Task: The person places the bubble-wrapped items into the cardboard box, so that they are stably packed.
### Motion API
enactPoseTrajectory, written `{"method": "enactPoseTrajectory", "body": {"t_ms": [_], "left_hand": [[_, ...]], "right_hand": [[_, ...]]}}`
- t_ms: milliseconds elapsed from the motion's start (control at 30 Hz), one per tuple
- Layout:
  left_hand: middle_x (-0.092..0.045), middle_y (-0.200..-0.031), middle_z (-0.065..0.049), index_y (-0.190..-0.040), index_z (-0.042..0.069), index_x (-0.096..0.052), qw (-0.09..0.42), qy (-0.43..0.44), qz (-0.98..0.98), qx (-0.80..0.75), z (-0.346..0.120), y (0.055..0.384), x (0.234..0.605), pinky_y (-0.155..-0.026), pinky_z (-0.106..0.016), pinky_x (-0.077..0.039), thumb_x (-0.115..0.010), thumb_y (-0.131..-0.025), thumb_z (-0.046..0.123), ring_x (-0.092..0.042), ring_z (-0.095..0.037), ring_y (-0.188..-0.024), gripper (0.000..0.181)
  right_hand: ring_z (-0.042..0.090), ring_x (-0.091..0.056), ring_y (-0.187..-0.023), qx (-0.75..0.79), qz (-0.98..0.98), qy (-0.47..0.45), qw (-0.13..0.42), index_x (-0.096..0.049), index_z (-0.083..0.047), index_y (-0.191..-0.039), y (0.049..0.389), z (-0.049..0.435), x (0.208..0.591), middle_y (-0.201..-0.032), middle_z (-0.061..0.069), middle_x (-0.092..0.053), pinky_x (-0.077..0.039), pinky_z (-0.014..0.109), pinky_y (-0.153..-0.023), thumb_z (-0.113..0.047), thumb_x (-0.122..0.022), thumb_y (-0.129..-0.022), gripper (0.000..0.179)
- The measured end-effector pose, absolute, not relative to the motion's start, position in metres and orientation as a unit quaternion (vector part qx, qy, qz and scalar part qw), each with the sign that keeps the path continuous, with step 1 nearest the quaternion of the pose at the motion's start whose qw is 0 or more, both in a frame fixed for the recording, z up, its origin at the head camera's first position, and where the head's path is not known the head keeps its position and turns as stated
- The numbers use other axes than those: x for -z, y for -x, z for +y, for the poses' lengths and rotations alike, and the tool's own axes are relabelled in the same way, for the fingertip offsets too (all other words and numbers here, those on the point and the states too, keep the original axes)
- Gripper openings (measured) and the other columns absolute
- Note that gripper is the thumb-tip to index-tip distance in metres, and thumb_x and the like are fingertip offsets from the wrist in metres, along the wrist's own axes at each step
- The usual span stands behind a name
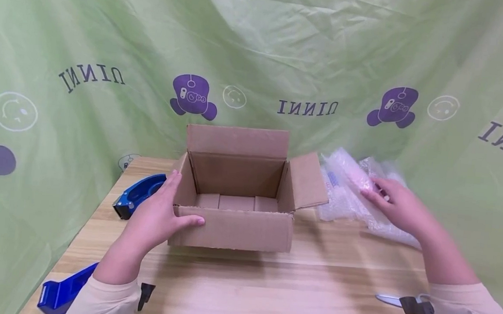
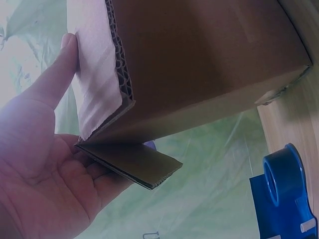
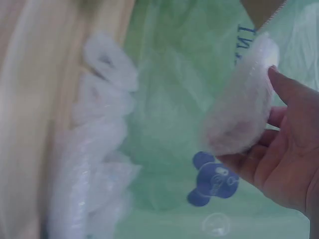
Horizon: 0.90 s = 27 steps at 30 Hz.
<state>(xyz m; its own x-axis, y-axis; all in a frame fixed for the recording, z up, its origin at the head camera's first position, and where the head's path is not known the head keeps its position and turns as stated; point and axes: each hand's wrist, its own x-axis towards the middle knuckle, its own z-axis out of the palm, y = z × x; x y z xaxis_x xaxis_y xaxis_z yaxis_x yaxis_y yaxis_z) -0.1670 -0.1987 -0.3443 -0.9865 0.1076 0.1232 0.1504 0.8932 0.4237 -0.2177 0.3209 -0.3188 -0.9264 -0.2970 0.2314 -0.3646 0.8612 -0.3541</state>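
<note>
An open cardboard box stands on the table, its flaps spread outward and its inner floor visible. At the box's front left corner, my left hand holds on, thumb against the front flap and fingers along the left side flap. My right hand grips a bubble-wrapped bundle, slim and pinkish inside; the wrap hides what it is. In the head view this bundle is raised to the right of the box. More bubble-wrapped pieces lie on the table below the right hand.
A blue tape dispenser lies left of the box, and another blue object is near the left forearm. Scissors lie partly under the right sleeve. A green printed curtain hangs behind the wooden table.
</note>
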Motion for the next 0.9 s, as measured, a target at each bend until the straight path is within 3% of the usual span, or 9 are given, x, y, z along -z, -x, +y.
{"method": "enactPoseTrajectory", "body": {"t_ms": [100, 200, 467, 900], "left_hand": [[-0.007, -0.165, -0.011, -0.159, 0.009, -0.009, 0.051, 0.067, -0.971, 0.223, -0.199, 0.167, 0.344, -0.104, -0.058, -0.041, -0.071, -0.066, 0.076, -0.028, -0.043, -0.144, 0.130], [-0.008, -0.165, -0.012, -0.158, 0.008, -0.010, 0.055, 0.069, -0.971, 0.223, -0.199, 0.167, 0.344, -0.105, -0.059, -0.041, -0.070, -0.066, 0.077, -0.028, -0.043, -0.144, 0.130], [-0.007, -0.165, -0.012, -0.158, 0.008, -0.009, 0.050, 0.068, -0.971, 0.223, -0.198, 0.166, 0.343, -0.106, -0.059, -0.039, -0.072, -0.068, 0.074, -0.026, -0.042, -0.145, 0.129], [-0.006, -0.165, -0.011, -0.158, 0.008, -0.009, 0.045, 0.069, -0.972, 0.222, -0.198, 0.168, 0.343, -0.109, -0.059, -0.036, -0.070, -0.068, 0.075, -0.024, -0.041, -0.146, 0.129]], "right_hand": [[0.042, -0.054, -0.102, -0.215, -0.956, -0.163, 0.114, -0.042, 0.004, -0.145, 0.221, 0.314, 0.304, -0.119, 0.028, -0.055, -0.043, 0.064, -0.085, -0.034, -0.053, -0.102, 0.058], [0.045, -0.052, -0.109, -0.225, -0.952, -0.158, 0.132, -0.041, 0.001, -0.147, 0.224, 0.304, 0.290, -0.129, 0.030, -0.049, -0.040, 0.067, -0.089, -0.037, -0.053, -0.101, 0.061], [0.038, -0.051, -0.115, -0.225, -0.941, -0.181, 0.177, -0.043, -0.009, -0.147, 0.233, 0.261, 0.251, -0.134, 0.022, -0.051, -0.041, 0.062, -0.094, -0.045, -0.056, -0.098, 0.062], [0.030, -0.049, -0.124, -0.201, -0.922, -0.270, 0.192, -0.049, -0.012, -0.143, 0.261, 0.166, 0.223, -0.137, 0.013, -0.054, -0.042, 0.051, -0.102, -0.047, -0.060, -0.095, 0.060]]}}
